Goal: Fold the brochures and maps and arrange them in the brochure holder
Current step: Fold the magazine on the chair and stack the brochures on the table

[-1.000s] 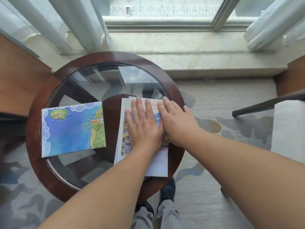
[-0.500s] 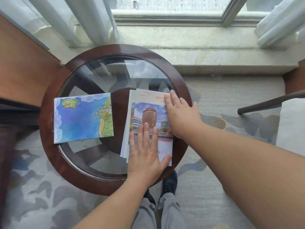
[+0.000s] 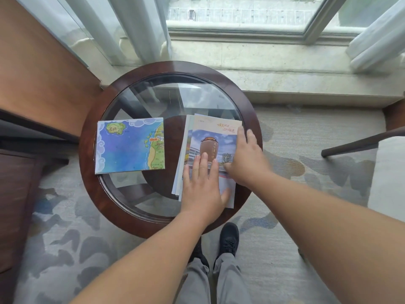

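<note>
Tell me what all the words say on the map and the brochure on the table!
Nothing here can be quoted for sure.
Title on the brochure: orange handwritten Chinese characters in two lines, too blurred to read.
Lettering down the jar picture: a vertical line of characters, too blurred to read.
On the map: an orange label and small print by the coast, too small to read.

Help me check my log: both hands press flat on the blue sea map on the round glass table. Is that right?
Not quite. The head view shows the left hand and right hand pressing flat on the jar brochure, not the blue sea map, which lies untouched to its left on the round glass table.
</note>
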